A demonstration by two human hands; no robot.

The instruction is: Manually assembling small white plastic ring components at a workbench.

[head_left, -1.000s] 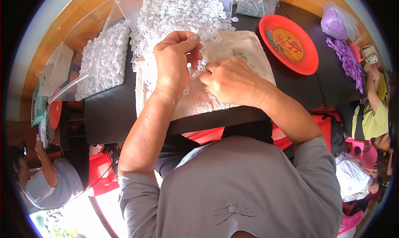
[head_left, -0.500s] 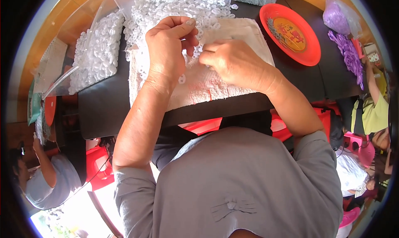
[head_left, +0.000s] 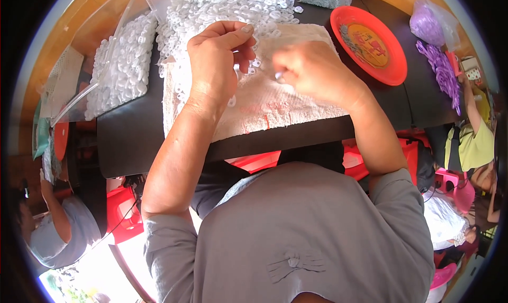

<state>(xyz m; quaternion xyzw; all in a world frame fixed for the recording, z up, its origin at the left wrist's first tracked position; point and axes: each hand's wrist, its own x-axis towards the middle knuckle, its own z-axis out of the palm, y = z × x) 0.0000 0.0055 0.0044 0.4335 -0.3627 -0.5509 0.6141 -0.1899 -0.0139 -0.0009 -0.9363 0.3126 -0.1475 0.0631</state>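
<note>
My left hand (head_left: 214, 57) hovers at the edge of a heap of small white looped plastic pieces (head_left: 222, 9). Its thumb and forefinger are pinched together, the other fingers curled; whatever they hold is too small to make out. Over the right part of a cream cloth (head_left: 259, 107) is my right hand (head_left: 312, 70), closed and partly smeared by motion. One small white piece (head_left: 279, 75) shows at its fingertips. A few loose white pieces (head_left: 254, 64) lie on the cloth between my hands.
Right of the cloth, a red plate (head_left: 397, 73) holds thin metal pieces (head_left: 349, 36). A clear container of white pieces (head_left: 121, 65) stands left. Purple strands (head_left: 442, 73) and a purple-filled bag (head_left: 428, 25) lie far right. Other people sit at both sides.
My right hand has moved right, away from my left hand, with a white piece now showing at its fingertips. My left hand keeps its pinch in nearly the same spot.
</note>
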